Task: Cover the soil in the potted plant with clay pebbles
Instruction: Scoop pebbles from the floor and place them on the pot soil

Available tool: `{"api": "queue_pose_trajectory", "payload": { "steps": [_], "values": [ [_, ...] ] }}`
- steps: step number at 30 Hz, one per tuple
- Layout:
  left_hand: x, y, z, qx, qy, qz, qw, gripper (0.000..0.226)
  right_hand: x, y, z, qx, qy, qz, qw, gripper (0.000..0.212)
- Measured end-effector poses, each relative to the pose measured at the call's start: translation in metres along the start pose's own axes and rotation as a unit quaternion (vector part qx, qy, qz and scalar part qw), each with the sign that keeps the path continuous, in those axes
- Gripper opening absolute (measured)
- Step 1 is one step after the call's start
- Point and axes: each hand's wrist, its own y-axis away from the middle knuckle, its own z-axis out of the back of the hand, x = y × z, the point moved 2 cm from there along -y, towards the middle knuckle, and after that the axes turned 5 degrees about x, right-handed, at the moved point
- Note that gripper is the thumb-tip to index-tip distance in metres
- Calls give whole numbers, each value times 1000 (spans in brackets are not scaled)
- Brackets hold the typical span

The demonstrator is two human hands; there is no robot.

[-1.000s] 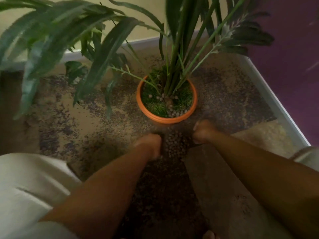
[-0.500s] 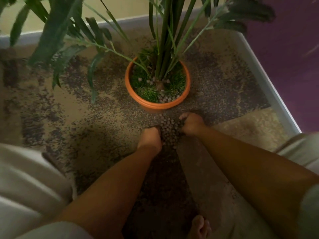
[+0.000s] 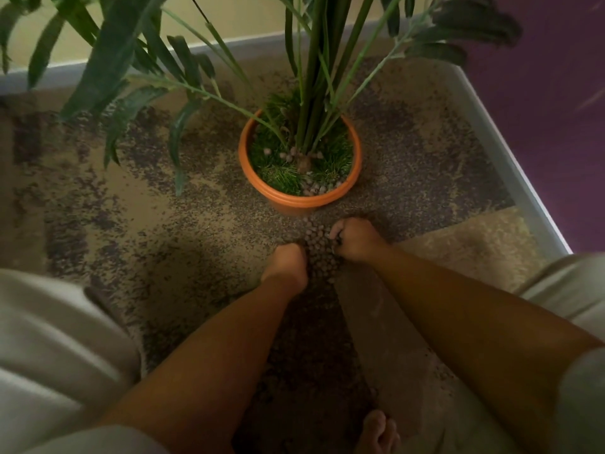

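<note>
An orange pot [image 3: 291,200] holds a tall green plant [image 3: 314,93] on the speckled carpet. Inside it, green grass-like cover shows, with a few clay pebbles [image 3: 316,189] along the near rim and by the stems. A pile of clay pebbles [image 3: 317,249] lies on the carpet just in front of the pot. My left hand [image 3: 288,263] presses against the pile's left side with its fingers curled under and hidden. My right hand [image 3: 355,239] curls its fingers into the pile's right side.
A pale baseboard [image 3: 510,165] and purple wall close off the right side, and a yellow wall stands behind. Long leaves [image 3: 108,60] hang over the left. A lighter rug [image 3: 474,247] lies at the right. My bare toes [image 3: 378,432] and pale clothing [image 3: 49,348] frame the bottom.
My head has tilted down, so the pot sits lower and nearer in view. Both hands stayed at the pebble pile and drew slightly closer together around it.
</note>
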Motion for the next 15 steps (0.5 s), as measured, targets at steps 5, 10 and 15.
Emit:
{"api": "queue_pose_trajectory", "payload": {
  "steps": [5,10,15],
  "values": [
    [0,6,0,-10,-88,-23,996,22,6,0,-1,17,61,-5,998,17],
    [0,10,0,-5,-128,-39,991,23,12,4,-1,5,136,-3,991,25],
    [4,8,3,8,-62,-32,998,27,17,5,-6,-1,182,-13,983,29]
  ]
}}
